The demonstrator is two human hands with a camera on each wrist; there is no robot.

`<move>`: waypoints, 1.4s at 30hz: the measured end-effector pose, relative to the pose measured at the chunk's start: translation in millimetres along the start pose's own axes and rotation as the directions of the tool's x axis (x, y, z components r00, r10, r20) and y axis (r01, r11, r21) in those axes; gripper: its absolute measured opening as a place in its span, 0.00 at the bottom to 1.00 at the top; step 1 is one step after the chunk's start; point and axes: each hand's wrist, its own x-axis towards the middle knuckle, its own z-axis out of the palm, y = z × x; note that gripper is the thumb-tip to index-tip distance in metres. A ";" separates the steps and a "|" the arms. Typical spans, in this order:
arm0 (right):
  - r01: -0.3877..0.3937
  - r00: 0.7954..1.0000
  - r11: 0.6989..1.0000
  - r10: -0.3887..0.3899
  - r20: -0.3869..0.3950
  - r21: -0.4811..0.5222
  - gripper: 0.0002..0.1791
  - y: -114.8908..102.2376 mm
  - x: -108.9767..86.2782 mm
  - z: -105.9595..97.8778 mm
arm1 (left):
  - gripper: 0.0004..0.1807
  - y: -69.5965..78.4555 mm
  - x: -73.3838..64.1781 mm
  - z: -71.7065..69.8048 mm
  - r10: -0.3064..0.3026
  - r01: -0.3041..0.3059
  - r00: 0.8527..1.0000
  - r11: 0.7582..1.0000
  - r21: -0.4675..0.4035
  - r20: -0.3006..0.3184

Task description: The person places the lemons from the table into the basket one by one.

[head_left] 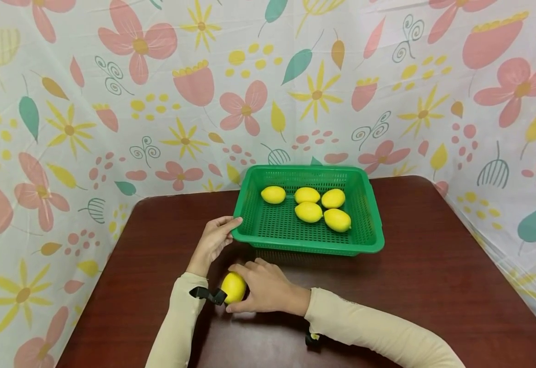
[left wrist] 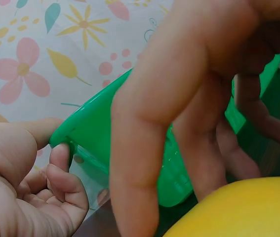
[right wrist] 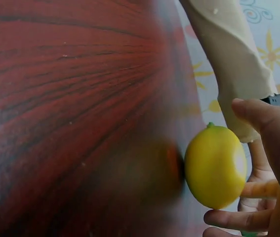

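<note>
A green plastic basket stands at the back of the table with several yellow lemons in it. My left hand pinches the basket's near left corner, thumb over the rim and fingers curled beneath, as the left wrist view shows. In front of the basket, one more lemon rests on the table. My right hand curves round this lemon from the right, fingers on its far side and thumb on the near side. In the right wrist view some fingertips touch it, while the thumb looks slightly apart.
The dark red-brown table has a glossy top. A floral cloth hangs behind it and along both sides. Black straps sit on both sleeved wrists, and the left forearm lies close beside the single lemon.
</note>
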 end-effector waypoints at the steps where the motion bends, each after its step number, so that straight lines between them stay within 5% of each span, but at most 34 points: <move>1: 0.004 1.000 1.000 -0.004 -0.003 -0.011 0.46 -0.4 0.6 1.5 | 0.24 0.0 0.1 0.0 0.001 -0.001 1.000 1.000 -0.001 0.001; 9: 0.011 0.999 0.999 -0.013 -0.040 -0.036 0.41 -2.1 3.5 10.1 | 0.21 0.9 -0.6 1.1 -0.004 0.004 1.000 1.000 -0.011 0.003; 19: -0.046 0.998 0.995 0.049 -0.030 0.090 0.37 1.9 0.0 6.3 | 0.22 0.1 0.2 0.4 0.003 -0.003 1.000 1.000 0.001 0.008; 30: -0.071 0.997 0.989 0.065 0.045 0.126 0.35 9.7 -14.5 -25.5 | 0.25 1.2 0.6 -1.6 -0.006 0.006 1.000 1.000 0.017 0.007; 42: -0.050 0.999 0.974 0.047 0.017 0.220 0.37 19.6 -21.6 -81.7 | 0.21 0.1 2.4 -0.3 -0.013 0.013 1.000 1.000 -0.008 -0.001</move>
